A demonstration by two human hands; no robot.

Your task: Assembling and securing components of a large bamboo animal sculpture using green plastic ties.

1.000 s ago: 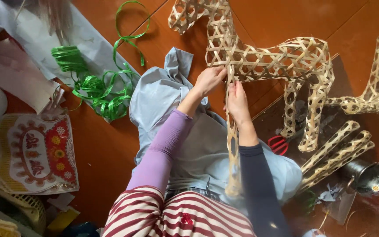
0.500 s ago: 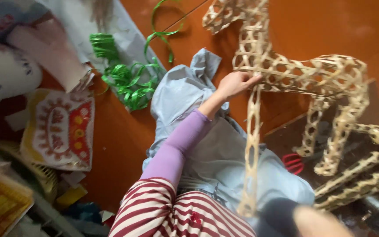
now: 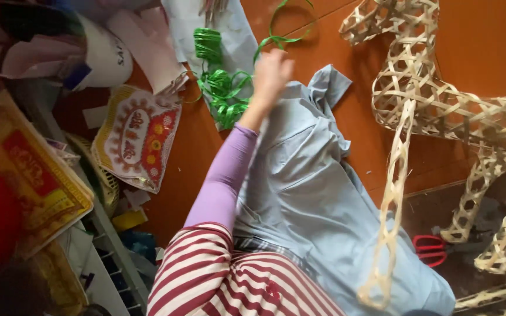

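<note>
Lilac-sleeved left hand (image 3: 272, 73) is stretched far out, blurred, so grip can't be told; right hand is out of view. Green ribbon (image 3: 221, 88) is seen just beside the hand, pale blue cloth (image 3: 311, 193) under the arm, woven bamboo horse (image 3: 434, 99) well apart opp. side.

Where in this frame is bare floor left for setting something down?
Bare orange floor lies top right, above the woven horse frame, and a narrow strip runs between the grey cloth and the printed bag. The left side is crowded; green ribbon lies under the left hand.
</note>
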